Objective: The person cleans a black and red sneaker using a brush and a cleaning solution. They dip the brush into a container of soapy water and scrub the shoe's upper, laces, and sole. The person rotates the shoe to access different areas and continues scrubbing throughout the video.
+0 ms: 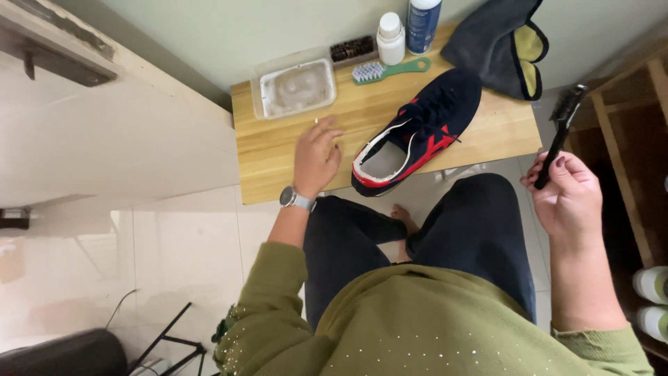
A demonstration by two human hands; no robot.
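Wooden low table (292, 157) on pale glossy floor tiles (188, 244), navy-and-red shoe (417, 132) just beside open left hand (316, 157); right hand (567, 195) clamped on black brush (560, 132).

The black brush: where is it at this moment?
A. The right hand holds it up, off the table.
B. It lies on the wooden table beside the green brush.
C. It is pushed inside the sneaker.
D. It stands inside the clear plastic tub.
A: the right hand grips the handle of the black brush with its bristles pointing up, to the right of the wooden table, away from the sneaker.
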